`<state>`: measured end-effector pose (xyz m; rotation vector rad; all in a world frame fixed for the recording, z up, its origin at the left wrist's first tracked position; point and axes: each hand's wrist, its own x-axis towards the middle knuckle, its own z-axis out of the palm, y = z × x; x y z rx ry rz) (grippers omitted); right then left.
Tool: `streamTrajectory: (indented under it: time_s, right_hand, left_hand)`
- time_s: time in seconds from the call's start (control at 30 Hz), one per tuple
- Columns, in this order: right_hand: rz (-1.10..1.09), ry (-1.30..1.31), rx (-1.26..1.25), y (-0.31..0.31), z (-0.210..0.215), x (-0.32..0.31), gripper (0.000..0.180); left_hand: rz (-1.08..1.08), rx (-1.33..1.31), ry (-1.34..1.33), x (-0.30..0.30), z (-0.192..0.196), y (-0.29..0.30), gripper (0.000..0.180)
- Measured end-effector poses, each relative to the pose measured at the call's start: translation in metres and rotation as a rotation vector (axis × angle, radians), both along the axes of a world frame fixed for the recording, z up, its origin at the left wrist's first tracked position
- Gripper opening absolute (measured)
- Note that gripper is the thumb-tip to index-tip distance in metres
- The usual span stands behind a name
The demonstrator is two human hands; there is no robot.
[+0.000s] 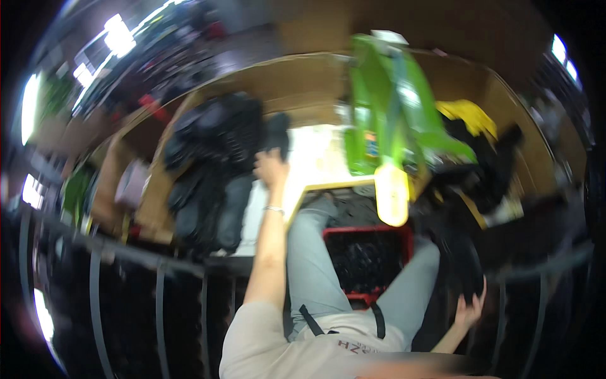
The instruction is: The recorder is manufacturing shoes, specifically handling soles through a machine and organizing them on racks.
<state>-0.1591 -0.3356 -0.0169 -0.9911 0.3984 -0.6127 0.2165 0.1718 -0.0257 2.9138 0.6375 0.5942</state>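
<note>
Left hand [270, 167] grips soft black fabric item [278, 136]; right hand [470, 309] spread.

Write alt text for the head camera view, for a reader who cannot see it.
Seen from above, the person's left hand reaches forward and grips a dark garment on a pale work surface, while the right hand hangs low with fingers spread beside a dark object. A blurred green package sits ahead, and a red crate lies between the grey-trousered legs.

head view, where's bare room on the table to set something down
One bare patch: the bright tabletop between the left hand holding a black item and the green plastic package. Black bag pile crowds the left, yellow-black clutter the right.
</note>
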Motion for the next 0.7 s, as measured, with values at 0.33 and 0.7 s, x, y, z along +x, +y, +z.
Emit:
streamTrajectory:
  time_s: [0.33,0.7]
  right_hand:
    - [-0.215,-0.135,-0.163,-0.069,-0.008,0.057,0.054]
    - [-0.604,0.372,-1.038,-0.194,-0.050,0.225,0.058]
  left_hand:
    - [-0.264,0.105,-0.476,-0.106,-0.047,-0.040,0.056]
    - [-0.943,-1.436,0.174,-0.135,-0.023,-0.399,0.042]
